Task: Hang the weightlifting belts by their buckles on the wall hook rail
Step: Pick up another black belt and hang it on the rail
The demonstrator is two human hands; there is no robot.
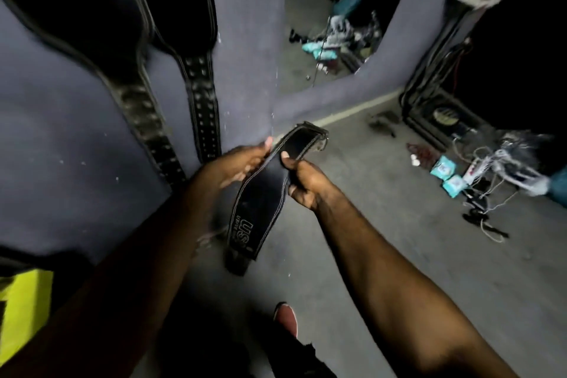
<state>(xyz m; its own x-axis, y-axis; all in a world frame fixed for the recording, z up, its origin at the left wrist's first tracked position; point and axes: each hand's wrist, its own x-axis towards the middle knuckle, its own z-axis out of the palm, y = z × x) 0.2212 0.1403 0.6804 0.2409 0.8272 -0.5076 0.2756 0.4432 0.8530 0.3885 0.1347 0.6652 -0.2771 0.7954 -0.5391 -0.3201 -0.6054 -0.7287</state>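
Both my hands pinch the belt (270, 181); its buckle end (316, 135) points away, past my right hand (302, 184) (the nearer one).

Black stitched belt (264, 190) held slanting, buckle end up; two belts (171, 49) hanging on wall

Two belts (196, 77) hang side by side against the wall (55, 138) on the left. In front of them, both hands hold a third belt (270, 190) between them, left hand (242, 163) on its left edge, right hand (303, 181) on its right. A mirror (334, 18) is set in the wall beyond. Cables and packets (448, 175) litter the floor (399, 239) to the right.
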